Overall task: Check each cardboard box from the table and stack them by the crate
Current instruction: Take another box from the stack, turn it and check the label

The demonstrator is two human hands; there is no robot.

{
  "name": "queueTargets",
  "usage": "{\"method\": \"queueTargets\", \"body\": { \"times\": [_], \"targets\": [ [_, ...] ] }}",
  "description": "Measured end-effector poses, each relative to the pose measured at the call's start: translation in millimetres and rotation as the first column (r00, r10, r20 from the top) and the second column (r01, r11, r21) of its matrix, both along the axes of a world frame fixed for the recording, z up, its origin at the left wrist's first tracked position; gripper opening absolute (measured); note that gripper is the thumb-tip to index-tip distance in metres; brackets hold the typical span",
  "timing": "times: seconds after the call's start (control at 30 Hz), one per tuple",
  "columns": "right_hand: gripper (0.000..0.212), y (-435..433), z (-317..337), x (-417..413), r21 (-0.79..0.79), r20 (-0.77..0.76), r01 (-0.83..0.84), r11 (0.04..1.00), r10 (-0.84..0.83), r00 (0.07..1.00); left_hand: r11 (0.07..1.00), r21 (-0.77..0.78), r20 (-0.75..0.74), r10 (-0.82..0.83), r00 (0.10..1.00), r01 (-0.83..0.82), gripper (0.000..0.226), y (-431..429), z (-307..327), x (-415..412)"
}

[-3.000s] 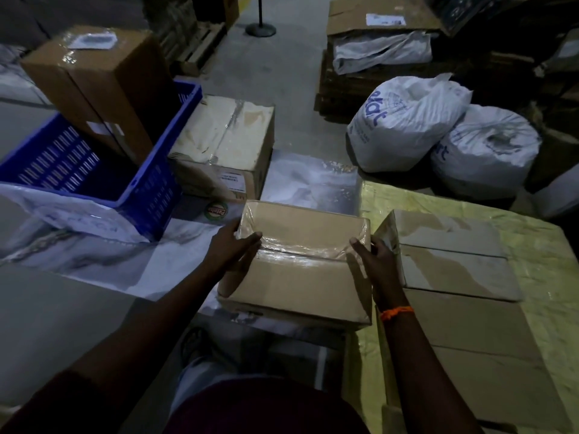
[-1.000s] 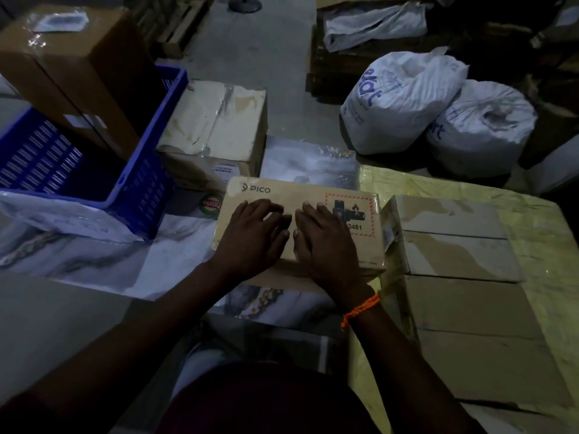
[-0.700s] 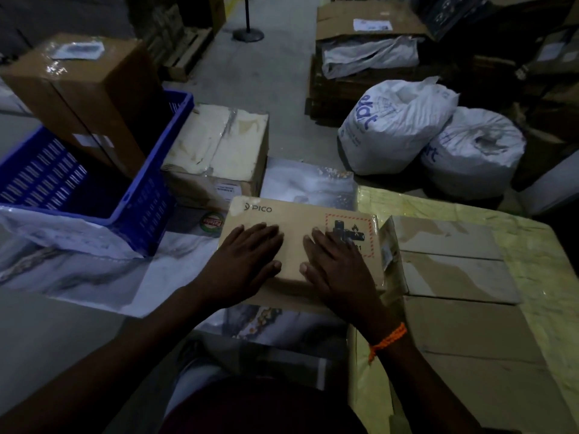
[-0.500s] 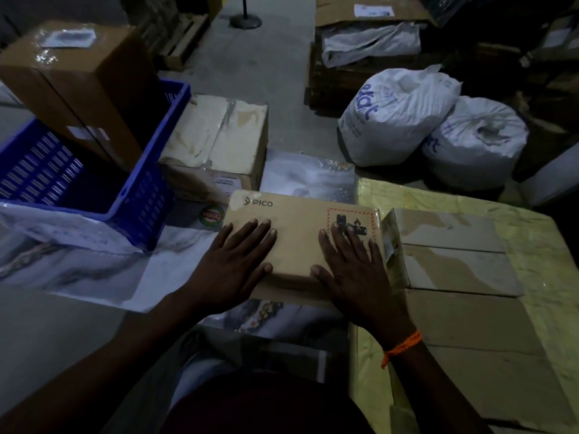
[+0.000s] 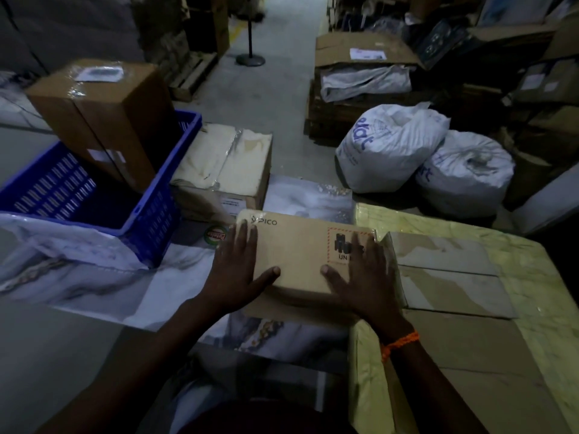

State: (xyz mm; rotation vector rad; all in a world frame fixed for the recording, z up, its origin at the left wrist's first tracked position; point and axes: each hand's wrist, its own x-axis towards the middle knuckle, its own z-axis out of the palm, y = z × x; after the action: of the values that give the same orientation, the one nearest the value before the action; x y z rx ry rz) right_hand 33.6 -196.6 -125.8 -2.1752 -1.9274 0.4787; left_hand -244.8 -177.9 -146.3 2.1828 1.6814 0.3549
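Observation:
A tan cardboard box printed "PICO", with a red-bordered battery label, lies flat at the left edge of the table. My left hand rests flat along the box's left side with its fingers straight and its thumb on top. My right hand lies flat on the right side and covers part of the label. More flat cardboard boxes lie on the table just to the right. The blue crate stands at the left with a tall brown box in it. A taped box sits on the floor beside the crate.
Two white sacks lie on the floor beyond the table. Behind them is a pallet with cartons. A post on a round base stands in the aisle. Marble-patterned sheets cover the floor at the left.
The box was turned from its taped side to the printed PICO face. My hands have since slid apart from the middle of the top toward its left and right sides.

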Motion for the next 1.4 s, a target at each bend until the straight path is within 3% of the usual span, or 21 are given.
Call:
{"method": "queueTargets", "body": {
  "times": [0.07, 0.17, 0.27, 0.33, 0.43, 0.53, 0.6, 0.7, 0.83, 0.9, 1.03, 1.13, 1.23, 1.33, 1.4],
  "targets": [
    [0.103, 11.7, 1.7, 12.4, -0.003, -0.219, 0.153, 0.988, -0.15, 0.964, 0.984, -0.144, 0.252, 0.137, 0.958, -0.103, 0.105, 10.0, 12.0, -3.2],
    [0.077, 17.8, 8.0, 28.2, -0.124, -0.58, 0.258, 0.958, -0.281, 0.764, 0.926, -0.352, 0.558, 0.326, 0.764, -0.138, 0.056, 15.7, 36.8, -3.4],
    [0.044, 11.8, 9.0, 35.0, -0.192, -0.7, 0.253, 0.948, -0.313, 0.642, 0.92, -0.373, 0.588, 0.332, 0.738, -0.118, 0.058, 12.2, 42.1, -4.1],
    [0.043, 4.7, 7.5, 33.7, -0.178, -0.73, 0.252, 0.951, -0.299, 0.614, 0.922, -0.356, 0.587, 0.348, 0.731, -0.153, 0.069, 7.6, 36.8, -8.1],
    [0.05, -4.4, 8.6, 28.4, -0.13, -0.777, 0.305, 0.944, -0.288, 0.56, 0.892, -0.389, 0.623, 0.438, 0.648, -0.23, 0.075, -1.6, 29.0, -14.1],
    [0.023, -13.6, 15.5, 25.0, -0.087, -0.854, 0.37, 0.925, -0.26, 0.45, 0.896, -0.339, 0.681, 0.445, 0.582, -0.288, 0.078, -12.8, 22.4, -20.9],
    [0.033, -18.5, 13.4, 25.7, -0.094, -0.874, 0.401, 0.911, -0.268, 0.404, 0.883, -0.337, 0.727, 0.464, 0.506, -0.326, 0.07, -21.2, 14.9, -23.1],
    [0.05, -26.4, 7.2, 24.7, -0.141, -0.882, 0.402, 0.905, -0.3, 0.364, 0.817, -0.453, 0.726, 0.57, 0.384, -0.357, 0.064, -32.2, 7.7, -21.9],
    [0.032, -44.4, -8.4, 24.4, -0.183, -0.873, 0.361, 0.915, -0.319, 0.368, 0.788, -0.506, 0.678, 0.615, 0.403, -0.352, 0.038, -41.5, -4.3, -21.1],
    [0.033, -56.4, -21.4, 24.2, -0.194, -0.865, 0.355, 0.914, -0.331, 0.378, 0.787, -0.487, 0.648, 0.616, 0.449, -0.379, 0.03, -46.7, -12.4, -23.8],
    [0.04, -77.5, -47.0, 18.8, -0.176, -0.832, 0.41, 0.895, -0.358, 0.423, 0.793, -0.475, 0.604, 0.609, 0.514, -0.381, 0.052, -61.5, -27.2, -29.8],
    [0.045, -82.7, -61.4, 17.5, -0.154, -0.783, 0.435, 0.887, -0.378, 0.493, 0.791, -0.467, 0.583, 0.612, 0.534, -0.395, 0.048, -70.0, -41.4, -26.5],
    [0.051, -79.6, -73.7, 21.8, -0.143, -0.745, 0.434, 0.889, -0.386, 0.544, 0.81, -0.422, 0.531, 0.585, 0.613, -0.408, 0.041, -72.3, -55.7, -24.6],
    [0.06, -75.4, -80.1, 23.8, -0.152, -0.707, 0.415, 0.897, -0.392, 0.589, 0.817, -0.404, 0.499, 0.574, 0.649, -0.412, 0.048, -68.3, -62.7, -24.4],
    [0.068, -73.0, -82.2, 19.8, -0.077, -0.635, 0.402, 0.912, -0.356, 0.686, 0.858, -0.319, 0.506, 0.514, 0.692, -0.404, 0.061, -65.3, -63.2, -21.9]
  ]
}}
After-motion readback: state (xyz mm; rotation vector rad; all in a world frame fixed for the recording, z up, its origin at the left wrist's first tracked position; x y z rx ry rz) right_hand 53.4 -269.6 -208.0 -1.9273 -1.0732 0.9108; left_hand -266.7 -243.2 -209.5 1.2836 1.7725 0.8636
